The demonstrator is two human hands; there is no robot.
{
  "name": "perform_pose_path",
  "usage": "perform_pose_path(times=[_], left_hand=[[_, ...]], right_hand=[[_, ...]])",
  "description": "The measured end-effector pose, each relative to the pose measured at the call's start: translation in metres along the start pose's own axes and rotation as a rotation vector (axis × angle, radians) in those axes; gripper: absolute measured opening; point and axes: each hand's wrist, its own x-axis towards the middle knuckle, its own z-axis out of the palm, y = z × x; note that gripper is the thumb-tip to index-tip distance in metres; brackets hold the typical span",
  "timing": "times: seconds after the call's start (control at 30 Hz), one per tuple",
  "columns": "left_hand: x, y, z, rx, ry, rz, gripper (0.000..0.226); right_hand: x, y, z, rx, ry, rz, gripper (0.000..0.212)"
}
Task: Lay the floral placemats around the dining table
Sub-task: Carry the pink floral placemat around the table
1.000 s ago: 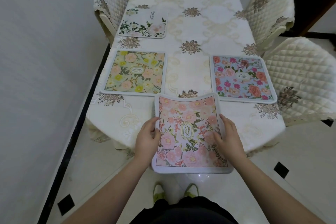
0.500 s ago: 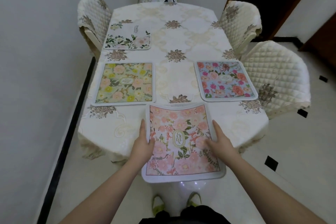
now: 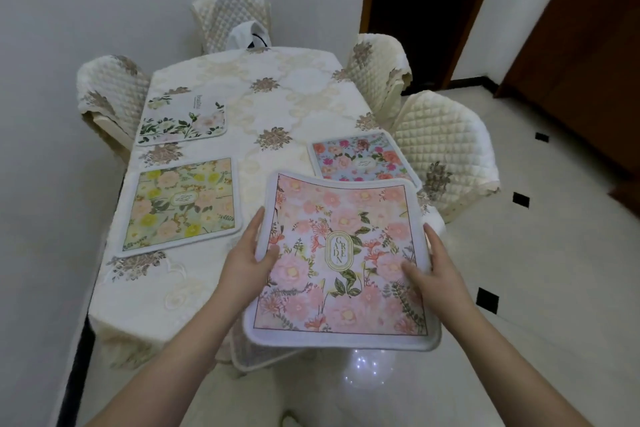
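Note:
I hold a pink floral placemat with a white border in both hands, lifted above the near right end of the dining table. My left hand grips its left edge, thumb on top. My right hand grips its right edge the same way. Three other placemats lie flat on the cream tablecloth: a yellow-green one at the near left, a white one with green leaves at the far left, and a blue one with red flowers on the right, partly hidden behind the pink mat.
Quilted cream chairs stand round the table: one at the far left, one at the far end with a white bag on it, two on the right. A wall runs close along the left. Tiled floor lies to the right.
The pink placemat has come up off the table's near edge and shifted right, held higher in both hands. My view has swung right and lifted.

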Motion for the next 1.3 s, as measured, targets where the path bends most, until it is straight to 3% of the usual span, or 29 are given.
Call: perform_pose_path(times=[0.63,0.97,1.17,1.3], left_hand=[[-0.047,0.193,0.284,0.012,-0.355,0.17,0.07],[-0.043,0.27,0.393,-0.039,-0.592,0.266,0.072],[0.005,0.307,0.441,-0.097,-0.733,0.203,0.071],[0.046,0.323,0.45,-0.088,-0.713,0.227,0.072]], right_hand=[[-0.11,0.153,-0.291,0.122,0.39,0.083,0.074],[-0.151,0.206,-0.369,0.263,0.628,0.215,0.073],[-0.117,0.216,-0.397,0.314,0.678,0.236,0.07],[-0.07,0.199,-0.415,0.322,0.69,0.229,0.068]])
